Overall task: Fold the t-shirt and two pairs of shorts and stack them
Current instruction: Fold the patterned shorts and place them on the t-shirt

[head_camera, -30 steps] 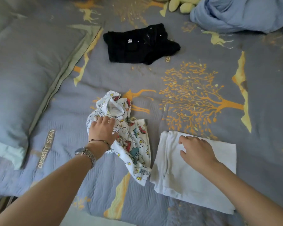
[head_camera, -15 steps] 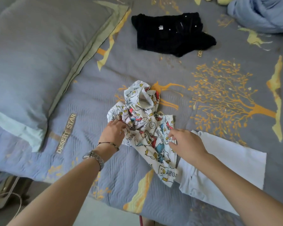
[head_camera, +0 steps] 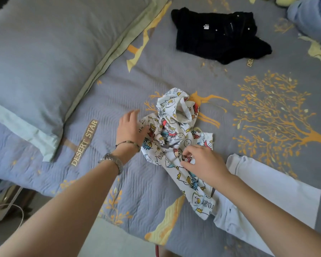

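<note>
Shorts, white pair (head_camera: 278,190): folded flat at near right on the bed (head_camera: 137,191), reads as done, though it could be the t-shirt; hard to tell from fabric alone. Its left edge sits under the tail of the printed garment.

Printed garment (head_camera: 176,143): cartoon pattern, crumpled in a heap mid-bed, left of the white piece and overlapping it at the near end. Not folded yet. This looks like the item in hand now.

Right hand (head_camera: 202,162): grip curled, fingers pinching a bunch of the printed fabric at the near-right part of the heap. Left hand (head_camera: 130,130): fingers fairly straight, resting on the heap's left edge, partly on the bedspread; no pinch that I can see.

Judgement: step is spreading the printed piece flat before folding. Both hands are on it, one at each side, so the grip points are roughly set for pulling it open.

Black shorts (head_camera: 219,34): far side, well apart from both hands, loosely laid, not neatly folded. Untouched.

Progress: about one of three items done. Left: flatten and fold printed piece, fold black shorts, stack all three.

Pillow (head_camera: 44,52) at far left, blue cloth (head_camera: 311,17) at far right corner, neither in the way.
</note>
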### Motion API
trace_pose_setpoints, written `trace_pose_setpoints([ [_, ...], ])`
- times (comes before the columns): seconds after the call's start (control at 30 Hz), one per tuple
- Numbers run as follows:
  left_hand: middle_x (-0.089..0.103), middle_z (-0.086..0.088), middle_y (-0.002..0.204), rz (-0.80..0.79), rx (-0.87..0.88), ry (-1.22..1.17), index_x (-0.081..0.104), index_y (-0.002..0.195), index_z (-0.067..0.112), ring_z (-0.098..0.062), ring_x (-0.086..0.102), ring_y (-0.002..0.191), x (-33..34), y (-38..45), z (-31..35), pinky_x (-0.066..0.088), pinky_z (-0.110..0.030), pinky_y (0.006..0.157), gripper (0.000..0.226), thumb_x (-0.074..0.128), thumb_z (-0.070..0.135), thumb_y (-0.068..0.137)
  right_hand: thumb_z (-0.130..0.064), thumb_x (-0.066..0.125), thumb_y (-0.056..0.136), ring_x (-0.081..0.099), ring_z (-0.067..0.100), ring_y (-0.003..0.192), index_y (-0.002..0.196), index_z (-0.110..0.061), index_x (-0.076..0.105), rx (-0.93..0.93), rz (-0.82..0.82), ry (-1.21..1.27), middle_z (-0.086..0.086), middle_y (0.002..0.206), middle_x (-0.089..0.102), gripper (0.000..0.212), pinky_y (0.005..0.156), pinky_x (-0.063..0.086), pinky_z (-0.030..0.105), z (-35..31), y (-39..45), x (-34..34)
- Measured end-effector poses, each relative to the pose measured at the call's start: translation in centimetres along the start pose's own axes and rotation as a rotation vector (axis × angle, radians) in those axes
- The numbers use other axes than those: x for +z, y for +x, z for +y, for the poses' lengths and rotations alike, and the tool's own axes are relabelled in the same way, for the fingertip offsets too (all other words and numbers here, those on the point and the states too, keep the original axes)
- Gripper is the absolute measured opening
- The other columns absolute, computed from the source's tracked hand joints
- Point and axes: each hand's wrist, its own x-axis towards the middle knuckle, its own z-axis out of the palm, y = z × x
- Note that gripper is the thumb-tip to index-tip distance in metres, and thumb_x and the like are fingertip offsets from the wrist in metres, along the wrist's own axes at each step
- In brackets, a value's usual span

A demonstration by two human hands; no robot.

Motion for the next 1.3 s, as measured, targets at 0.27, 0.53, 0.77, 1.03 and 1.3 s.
trace_pose_setpoints([
  [0.27,0.062,0.0,0.095,-0.133,0.004,-0.243,0.061,0.104,0.016,-0.02,0.056,0.09,-0.8,0.3,0.5,0.041,-0.023,0.075,0.037,0.076,0.011,0.071,-0.038,0.062,0.085,0.056,0.012,0.093,0.105,-0.026,0.06,0.014,-0.006,0.003,-0.01,0.111,0.061,0.024,0.069,0.043,0.027,0.5,0.6,-1.4],
  [0.53,0.061,0.022,0.087,-0.135,0.398,-0.452,0.064,0.094,0.024,0.006,0.058,0.079,-2.8,-4.5,3.1,0.046,-0.012,0.077,0.037,0.083,0.018,0.063,-0.036,0.072,0.078,0.049,0.002,0.118,0.127,-0.026,0.048,-0.055,0.101,0.532,-0.012,0.127,0.055,0.055,0.096,0.038,0.022,-2.7,0.4,-4.6],
  [0.77,0.059,0.026,0.084,-0.173,0.444,-0.449,0.062,0.097,0.015,0.01,0.056,0.082,-5.0,-6.2,6.3,0.043,-0.005,0.077,0.044,0.086,0.019,0.06,-0.027,0.071,0.079,0.048,0.016,0.06,0.088,-0.009,0.068,-0.121,0.087,0.36,0.004,0.069,0.058,0.02,0.061,0.038,0.034,-4.0,-1.1,-8.3],
  [1.03,0.06,0.011,0.07,-0.326,0.426,-0.254,0.064,0.109,0.017,-0.004,0.048,0.067,-6.4,-6.9,9.8,0.038,-0.021,0.066,0.1,0.053,0.089,0.04,-0.024,0.069,0.081,0.05,0.012,0.066,0.081,-0.015,0.067,-0.24,0.244,0.24,0.004,0.076,0.061,0.009,0.061,0.035,0.02,-1.9,-6.6,-18.6],
  [1.3,0.055,0.001,0.072,-0.356,0.38,-0.134,0.062,0.097,0.009,-0.019,0.05,0.067,-5.7,-8.9,14.5,0.036,-0.022,0.057,0.024,0.068,0.027,0.082,-0.019,0.072,0.08,0.054,0.018,0.072,0.084,-0.012,0.069,-0.102,0.492,0.275,0.009,0.082,0.067,0.009,0.068,0.041,0.031,4.5,-15.4,-26.8],
])
